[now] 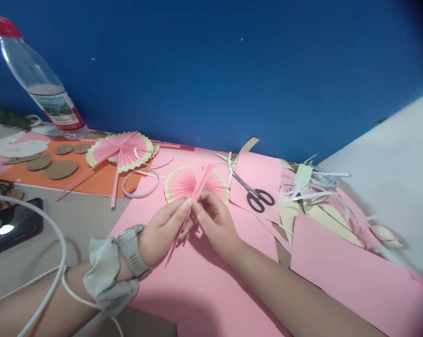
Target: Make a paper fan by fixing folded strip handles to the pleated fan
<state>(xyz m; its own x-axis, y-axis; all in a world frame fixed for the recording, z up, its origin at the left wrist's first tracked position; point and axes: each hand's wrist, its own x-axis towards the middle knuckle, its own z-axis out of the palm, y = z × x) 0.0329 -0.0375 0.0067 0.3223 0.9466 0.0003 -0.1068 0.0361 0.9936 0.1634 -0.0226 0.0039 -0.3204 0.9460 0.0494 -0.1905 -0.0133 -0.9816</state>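
Note:
Both hands meet over pink paper, pinching a long folded pink paper strip [203, 181] that slants up to the right. My left hand [169, 220], with a grey watch [133, 250] and a scrunchie at the wrist, is closed on its middle, thumb on top. My right hand [213, 217] is closed on the same strip from the other side, fingertips against the left thumb. Just behind lies a round pleated paper fan [179, 183], pink with a pale yellow-green rim; the strip crosses in front of it. Whether strip and fan are joined I cannot tell.
Black-handled scissors [255, 194] lie on pink paper at right, beside a heap of paper scraps [309, 187]. More pleated fans [123, 150], cardboard discs [61, 169], a tilted-looking bottle [53, 93] and a phone [18, 229] are at left. A white cable [58, 234] crosses my left forearm.

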